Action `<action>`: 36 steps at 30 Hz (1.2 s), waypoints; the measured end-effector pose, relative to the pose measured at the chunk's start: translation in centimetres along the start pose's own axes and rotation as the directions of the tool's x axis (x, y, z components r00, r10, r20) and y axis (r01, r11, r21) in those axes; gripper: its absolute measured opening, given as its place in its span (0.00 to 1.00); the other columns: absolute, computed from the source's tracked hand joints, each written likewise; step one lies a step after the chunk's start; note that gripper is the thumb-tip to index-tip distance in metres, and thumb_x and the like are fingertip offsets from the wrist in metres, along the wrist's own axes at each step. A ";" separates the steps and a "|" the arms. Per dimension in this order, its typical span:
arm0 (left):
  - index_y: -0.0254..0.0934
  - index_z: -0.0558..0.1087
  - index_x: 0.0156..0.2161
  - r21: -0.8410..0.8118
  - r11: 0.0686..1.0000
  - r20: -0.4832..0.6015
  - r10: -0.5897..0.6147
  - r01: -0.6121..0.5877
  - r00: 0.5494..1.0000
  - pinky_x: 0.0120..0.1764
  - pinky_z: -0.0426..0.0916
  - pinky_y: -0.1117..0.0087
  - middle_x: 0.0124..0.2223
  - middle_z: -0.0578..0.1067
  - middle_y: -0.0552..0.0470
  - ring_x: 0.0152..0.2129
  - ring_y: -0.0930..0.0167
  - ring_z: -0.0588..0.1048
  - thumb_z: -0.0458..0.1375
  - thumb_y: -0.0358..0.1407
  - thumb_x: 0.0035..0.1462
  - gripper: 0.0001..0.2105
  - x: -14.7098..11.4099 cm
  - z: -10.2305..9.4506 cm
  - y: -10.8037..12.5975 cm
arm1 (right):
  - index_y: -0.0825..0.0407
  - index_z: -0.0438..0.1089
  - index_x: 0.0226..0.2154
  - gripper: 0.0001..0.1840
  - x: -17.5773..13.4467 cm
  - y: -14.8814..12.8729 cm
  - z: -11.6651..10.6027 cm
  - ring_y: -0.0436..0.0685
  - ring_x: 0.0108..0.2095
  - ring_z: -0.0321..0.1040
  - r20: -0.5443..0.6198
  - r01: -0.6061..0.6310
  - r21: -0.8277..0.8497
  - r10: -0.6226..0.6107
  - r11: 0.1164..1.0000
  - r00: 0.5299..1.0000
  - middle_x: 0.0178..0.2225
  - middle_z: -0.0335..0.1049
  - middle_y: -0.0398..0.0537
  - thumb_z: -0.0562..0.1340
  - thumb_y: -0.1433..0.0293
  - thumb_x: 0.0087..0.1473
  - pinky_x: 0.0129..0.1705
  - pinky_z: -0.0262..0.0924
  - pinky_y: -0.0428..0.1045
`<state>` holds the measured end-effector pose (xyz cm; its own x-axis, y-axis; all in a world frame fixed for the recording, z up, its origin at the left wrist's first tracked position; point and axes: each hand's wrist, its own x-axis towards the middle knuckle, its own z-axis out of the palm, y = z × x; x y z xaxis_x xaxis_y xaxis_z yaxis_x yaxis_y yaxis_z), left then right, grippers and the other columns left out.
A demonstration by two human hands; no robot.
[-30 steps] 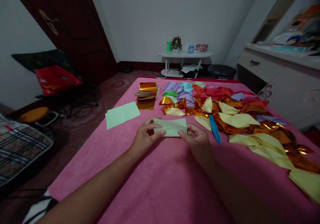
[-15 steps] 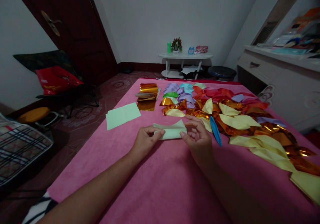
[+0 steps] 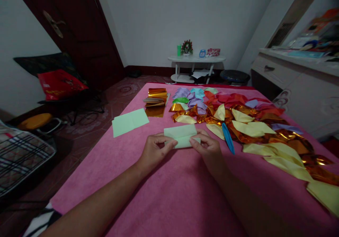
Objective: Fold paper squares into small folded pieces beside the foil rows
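A pale green sheet of paper (image 3: 180,131) with a crease across its middle is held just above the pink cloth. My left hand (image 3: 156,148) pinches its left end, thumb in front and fingers behind. At the opposite end, my right hand (image 3: 209,148) grips the paper the same way, its fingertips partly hidden behind the sheet. A stack of pale green paper (image 3: 130,122) lies to the left, beyond my left hand. Close to my right hand rests a narrow blue folded piece (image 3: 228,138).
Gold foil sheets (image 3: 155,103) are piled near the far left of the pink-covered table (image 3: 148,201). Folded pieces in yellow (image 3: 254,128), gold, red and purple (image 3: 197,106) spread over the right side. A white side table (image 3: 197,59) stands by the wall.
The far half of the green paper has tipped up and spread flatter, showing its face and crease. My right fingers have closed in behind the sheet. The other papers stay put.
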<state>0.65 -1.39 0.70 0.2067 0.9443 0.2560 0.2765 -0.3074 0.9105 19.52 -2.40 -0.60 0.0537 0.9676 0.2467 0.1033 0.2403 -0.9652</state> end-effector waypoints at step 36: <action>0.34 0.77 0.23 -0.139 0.990 -0.091 -0.046 0.033 0.995 0.30 0.63 0.75 0.27 0.73 0.51 0.26 0.74 0.70 0.62 0.33 0.50 0.07 0.3 -0.1 -0.4 | 0.54 0.73 0.24 0.12 0.0 0.2 -0.2 0.53 0.26 0.68 -0.237 -0.172 0.221 0.223 0.960 0.946 0.24 0.73 0.44 0.70 0.64 0.37 0.31 0.63 0.47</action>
<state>0.51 -0.92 0.43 0.1073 0.9643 0.2420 0.1504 -0.2564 0.9548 19.73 -2.34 -0.78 0.3091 0.9503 0.0383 -0.1290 0.0818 -0.9883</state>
